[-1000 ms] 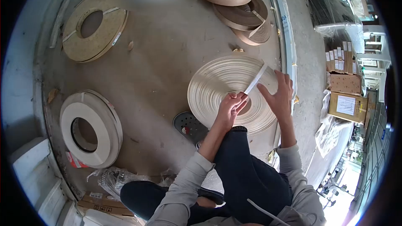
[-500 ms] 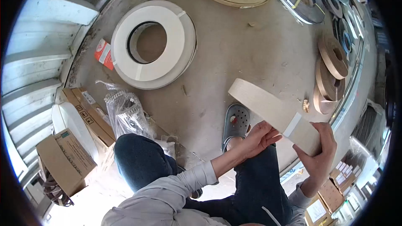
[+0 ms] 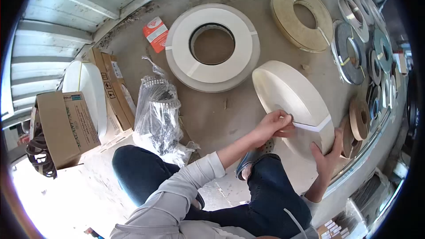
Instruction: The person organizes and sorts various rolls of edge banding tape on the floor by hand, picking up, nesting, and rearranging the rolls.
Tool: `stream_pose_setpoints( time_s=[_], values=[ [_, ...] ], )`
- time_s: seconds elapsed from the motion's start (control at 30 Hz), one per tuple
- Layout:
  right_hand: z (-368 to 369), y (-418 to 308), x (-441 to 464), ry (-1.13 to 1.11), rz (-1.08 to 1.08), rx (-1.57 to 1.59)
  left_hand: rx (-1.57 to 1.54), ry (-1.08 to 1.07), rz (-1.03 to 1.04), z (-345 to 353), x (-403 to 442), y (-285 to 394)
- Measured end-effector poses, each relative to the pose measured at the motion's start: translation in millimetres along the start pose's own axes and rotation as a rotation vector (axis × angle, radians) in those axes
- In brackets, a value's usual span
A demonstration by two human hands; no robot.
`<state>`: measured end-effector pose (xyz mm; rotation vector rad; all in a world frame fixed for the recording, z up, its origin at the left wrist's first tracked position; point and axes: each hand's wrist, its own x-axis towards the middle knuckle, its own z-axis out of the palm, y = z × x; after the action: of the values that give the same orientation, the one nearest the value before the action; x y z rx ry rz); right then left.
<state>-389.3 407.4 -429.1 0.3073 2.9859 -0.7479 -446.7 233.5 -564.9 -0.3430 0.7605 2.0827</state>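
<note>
A pale beige roll of edge banding [image 3: 305, 93] is held on its edge, tilted, in front of my right knee. A white strap [image 3: 312, 126] crosses its outer face. My left hand [image 3: 274, 126] is closed in a pinch at the near rim, where the strap folds over to the roll's side. Thumb and fingers of my right hand [image 3: 326, 157] clasp the lower right part of the roll. Behind the roll, a grey clog [image 3: 250, 159] on my foot is partly hidden.
A large white roll [image 3: 179, 53] lies flat on the floor, with a red-and-white packet [image 3: 155, 34] beside it. A tan roll [image 3: 283, 17] and several others lie to the right. On the left are a plastic-wrapped bundle [image 3: 157, 110] and a cardboard box [image 3: 66, 128] near the metal wall.
The view has swung right-to-left, so floor items sit differently. The held roll has turned so its flat side shows, and my left hand has moved onto the strap's edge.
</note>
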Motion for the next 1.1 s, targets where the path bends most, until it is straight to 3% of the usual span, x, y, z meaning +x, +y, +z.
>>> stream_pose_setpoints(
  time_s=[0.1, 0.17, 0.23, 0.27, 0.33, 0.37, 0.43, 0.6, 0.67, 0.8, 0.9, 0.97, 1.0, 1.07, 1.1],
  values=[
    [2.6, 1.7, 16.0, 0.021, 0.081, 0.358, 0.353, -0.107, 0.061, -9.4, -12.3, 37.4],
    [1.4, -4.2, 25.4, 0.010, 0.070, 0.356, 0.812, 0.524, 0.515, -38.1, -24.1, 71.6],
    [2.5, -5.8, 29.4, 0.019, 0.126, 0.361, 1.001, 1.132, 0.842, -97.9, -32.7, 101.9],
    [2.0, -4.0, 33.5, 0.009, 0.121, 0.368, 1.025, 1.319, 0.865, -122.4, -39.5, 118.9],
    [-6.0, 1.8, 39.6, -0.155, 0.098, 0.353, 1.149, 1.682, 0.633, -164.5, -33.5, 142.0],
    [-6.8, 5.1, 43.9, -0.232, 0.077, 0.344, 1.144, 1.696, 0.636, -167.5, -24.1, 149.9],
    [-3.0, 11.8, 49.0, -0.198, 0.051, 0.351, 1.269, 1.766, 0.318, -168.3, -3.6, 162.8],
    [-6.7, 21.5, 44.3, -0.127, 0.049, 0.346, 1.233, 1.684, 0.296, -169.1, 1.7, 163.0],
    [-12.3, 26.3, 54.0, -0.092, 0.038, 0.346, 1.247, 1.784, 0.301, -158.2, -17.7, 157.8],
    [-14.0, 52.3, 66.5, -0.015, 0.046, 0.496, 1.517, 1.658, 0.362, -151.6, -91.1, 131.3],
    [-17.8, 73.1, 78.1, 0.033, 0.111, 0.580, 1.666, 1.405, 0.300, -122.6, -125.3, 115.8],
    [-19.5, 87.4, 86.7, -0.001, 0.102, 0.609, 1.981, 1.150, 0.296, -101.3, -135.2, 102.1],
    [-19.3, 93.0, 89.1, -0.021, 0.090, 0.628, 1.985, 1.151, 0.297, -95.3, -134.9, 93.3],
    [-17.7, 103.7, 89.8, -0.021, 0.079, 0.634, 2.233, 0.731, 0.226, -90.2, -126.6, 74.6],
    [-16.7, 109.7, 88.6, -0.020, 0.072, 0.634, 2.235, 0.734, 0.226, -96.0, -121.3, 68.0]
  ],
)
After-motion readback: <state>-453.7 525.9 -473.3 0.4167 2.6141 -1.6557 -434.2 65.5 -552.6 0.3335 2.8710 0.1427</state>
